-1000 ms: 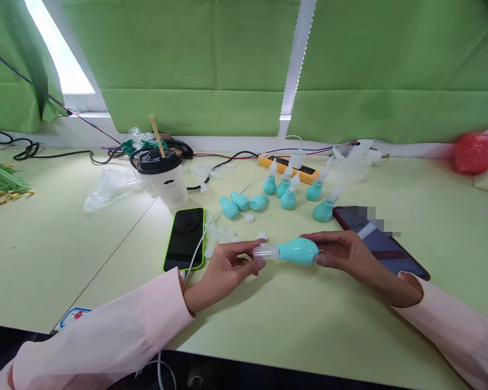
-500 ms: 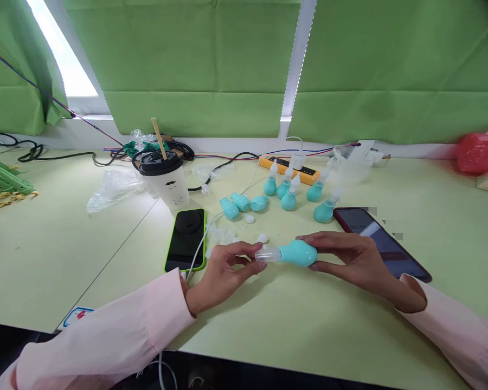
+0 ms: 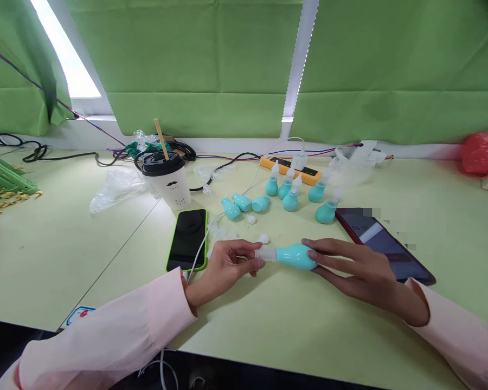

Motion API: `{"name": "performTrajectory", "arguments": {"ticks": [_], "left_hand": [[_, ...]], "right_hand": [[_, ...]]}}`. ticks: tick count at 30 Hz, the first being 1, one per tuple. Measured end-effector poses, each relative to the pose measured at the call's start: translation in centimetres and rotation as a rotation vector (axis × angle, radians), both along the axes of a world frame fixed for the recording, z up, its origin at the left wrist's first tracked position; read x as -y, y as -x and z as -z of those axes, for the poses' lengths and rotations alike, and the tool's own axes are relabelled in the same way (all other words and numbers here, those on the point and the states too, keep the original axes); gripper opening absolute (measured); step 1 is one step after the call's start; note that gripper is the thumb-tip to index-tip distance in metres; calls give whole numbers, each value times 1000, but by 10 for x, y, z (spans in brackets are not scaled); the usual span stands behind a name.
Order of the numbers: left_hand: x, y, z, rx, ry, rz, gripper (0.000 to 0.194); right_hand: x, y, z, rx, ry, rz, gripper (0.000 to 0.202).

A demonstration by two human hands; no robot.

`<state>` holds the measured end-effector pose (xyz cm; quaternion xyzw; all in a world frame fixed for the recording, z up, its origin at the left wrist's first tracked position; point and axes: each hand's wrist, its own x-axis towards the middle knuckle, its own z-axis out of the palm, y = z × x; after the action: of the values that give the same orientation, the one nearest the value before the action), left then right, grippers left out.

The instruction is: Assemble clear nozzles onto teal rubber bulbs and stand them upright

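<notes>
Between my hands a teal rubber squeeze bulb (image 3: 296, 257) lies level, its neck joined to a clear plastic tube piece (image 3: 269, 254). My left hand (image 3: 232, 266) pinches the clear piece between thumb and fingertips. My right hand (image 3: 352, 268) grips the bulb's rounded end with its fingertips. Behind them, several loose teal bulbs (image 3: 231, 209) lie on their sides. Several nasal aspirators, each a teal bulb with a clear tip (image 3: 290, 200), stand upright farther right. Small white tips (image 3: 263, 239) and a heap of clear pieces (image 3: 223, 234) lie near my left hand.
A green-edged phone (image 3: 187, 241) with a white cable lies left of my left hand. A dark red phone (image 3: 384, 246) lies beyond my right hand. At the back are a lidded paper cup (image 3: 168, 181), an orange power strip (image 3: 309, 174) and plastic bags (image 3: 352, 164).
My right fingers have shifted around the bulb's end, with more fingers laid over it. The bulb and clear piece have turned slightly in my hands.
</notes>
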<state>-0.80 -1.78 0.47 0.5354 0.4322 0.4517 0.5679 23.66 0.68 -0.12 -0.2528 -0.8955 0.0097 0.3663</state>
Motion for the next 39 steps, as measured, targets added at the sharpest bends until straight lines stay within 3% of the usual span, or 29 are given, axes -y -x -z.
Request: {"name": "performTrajectory", "arguments": {"ticks": [3,13,20,30,39], "left_hand": [[0,1,-1,-15,-10,38,34],[3,3,-6,-66,-45,58,34],[5,4,-6,-182,-169,92,32],[4,8,1,-458,-666,90,26],[5,5,-2,-330,-572,52,26]], "right_hand": [[-4,3,0,-96,148,-46,46],[-1,10,-4,-291,910,-31,39],[-9,5,-4,-259,1220,-8,42],[-14,6,-3,-241,1432,-103,38],[-15,10,-5,-324,1559,-299,30]]}}
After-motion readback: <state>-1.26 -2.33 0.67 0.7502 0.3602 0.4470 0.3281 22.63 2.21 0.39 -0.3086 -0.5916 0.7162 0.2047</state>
